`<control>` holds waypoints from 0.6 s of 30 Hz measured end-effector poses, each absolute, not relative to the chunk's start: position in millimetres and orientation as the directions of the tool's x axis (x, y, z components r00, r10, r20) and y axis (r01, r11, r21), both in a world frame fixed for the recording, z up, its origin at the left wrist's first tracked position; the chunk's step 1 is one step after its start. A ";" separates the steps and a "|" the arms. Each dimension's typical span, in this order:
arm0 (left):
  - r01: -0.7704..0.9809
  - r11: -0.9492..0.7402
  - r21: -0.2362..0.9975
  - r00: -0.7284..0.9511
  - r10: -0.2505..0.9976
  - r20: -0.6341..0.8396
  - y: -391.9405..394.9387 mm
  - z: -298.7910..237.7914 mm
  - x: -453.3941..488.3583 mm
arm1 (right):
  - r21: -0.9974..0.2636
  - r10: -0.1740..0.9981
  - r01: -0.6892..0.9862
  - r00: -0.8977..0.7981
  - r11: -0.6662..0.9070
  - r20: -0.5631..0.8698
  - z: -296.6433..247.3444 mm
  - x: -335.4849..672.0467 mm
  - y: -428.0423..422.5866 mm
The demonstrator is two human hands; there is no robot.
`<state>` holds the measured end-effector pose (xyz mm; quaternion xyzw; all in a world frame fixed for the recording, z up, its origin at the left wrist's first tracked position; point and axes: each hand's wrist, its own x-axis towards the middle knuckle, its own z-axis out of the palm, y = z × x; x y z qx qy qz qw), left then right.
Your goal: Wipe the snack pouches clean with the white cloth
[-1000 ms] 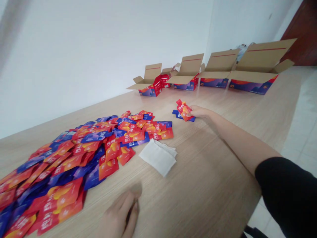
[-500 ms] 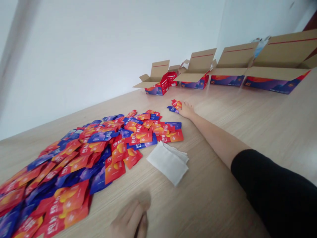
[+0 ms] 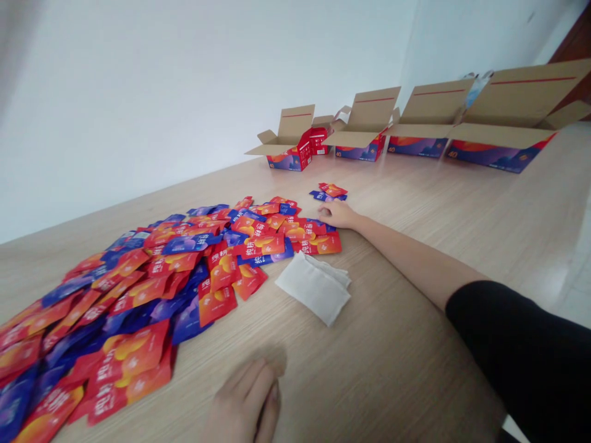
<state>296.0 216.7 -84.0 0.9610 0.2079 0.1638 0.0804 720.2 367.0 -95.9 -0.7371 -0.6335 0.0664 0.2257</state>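
Note:
My right hand (image 3: 340, 215) is stretched forward, fingers curled, with nothing visible in them. It hovers or rests between a small group of sachets (image 3: 333, 189), red ones over blue, and the right end of a large spread-out heap of red-orange and blue sachets (image 3: 175, 264). Low in the view, my left hand (image 3: 247, 400) is closed and lies on the table, fingers together and no object showing in it. Between the hands, beside the heap, lies a small stack of folded white cloths or tissues (image 3: 316, 288).
Along the back of the wooden table (image 3: 392, 326) stand several open cardboard boxes with raised flaps, among them a left box (image 3: 286, 162), a middle box (image 3: 357, 152) and a large right box (image 3: 501, 157). A white wall (image 3: 184, 92) rises behind.
My right hand has let go of the small group of sachets and drawn back left towards the heap. The small group now lies on the table. My left hand stays closed in much the same place.

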 end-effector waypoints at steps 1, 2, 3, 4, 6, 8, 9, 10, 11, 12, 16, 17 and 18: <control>0.371 -0.899 0.233 0.858 0.427 0.285 215.8 -81.7 297.9 | -0.429 0.972 0.897 0.183 -0.103 0.150 -94.4 720.7 366.0; 0.366 -0.897 0.246 0.857 0.429 0.287 215.0 -79.8 299.7 | -0.444 0.979 0.890 0.173 -0.108 0.108 -92.2 722.1 364.8; 0.367 -0.893 0.262 0.856 0.434 0.281 214.5 -78.2 301.2 | -0.458 0.985 0.882 0.160 -0.114 0.064 -89.4 723.9 363.3; 0.369 -0.887 0.277 0.855 0.441 0.274 214.1 -77.2 302.4 | -0.470 0.989 0.874 0.146 -0.121 0.018 -86.2 725.8 361.7; 0.381 -0.876 0.296 0.847 0.459 0.267 213.7 -76.7 303.9 | -0.484 0.990 0.864 0.126 -0.142 -0.066 -79.6 728.4 358.2; 0.383 -0.872 0.304 0.843 0.465 0.272 213.5 -77.7 304.3 | -0.487 0.984 0.857 0.121 -0.169 -0.128 -74.0 728.3 355.1; 0.383 -0.871 0.308 0.839 0.467 0.277 213.4 -78.5 304.3 | -0.487 0.981 0.854 0.122 -0.182 -0.152 -71.7 727.5 353.6; 0.384 -0.869 0.313 0.837 0.471 0.279 213.3 -79.3 304.2 | -0.487 0.978 0.852 0.124 -0.193 -0.169 -69.7 726.3 352.1; 0.389 -0.865 0.318 0.834 0.477 0.278 213.2 -80.0 304.1 | -0.487 0.975 0.849 0.129 -0.203 -0.181 -67.9 725.3 350.3; 0.394 -0.860 0.324 0.830 0.485 0.275 213.1 -80.6 304.0 | -0.488 0.973 0.847 0.137 -0.212 -0.185 -66.3 724.5 348.1; 0.412 -0.843 0.345 0.829 0.504 0.243 212.2 -81.6 305.4 | -0.507 0.968 0.825 0.215 -0.251 -0.130 -57.1 728.9 331.2; 0.412 -0.841 0.350 0.830 0.505 0.237 212.0 -81.8 306.0 | -0.521 0.964 0.812 0.241 -0.261 -0.108 -53.1 731.5 324.8; 0.411 -0.839 0.356 0.831 0.505 0.233 212.0 -81.9 306.6 | -0.541 0.961 0.798 0.263 -0.266 -0.083 -47.9 733.9 318.0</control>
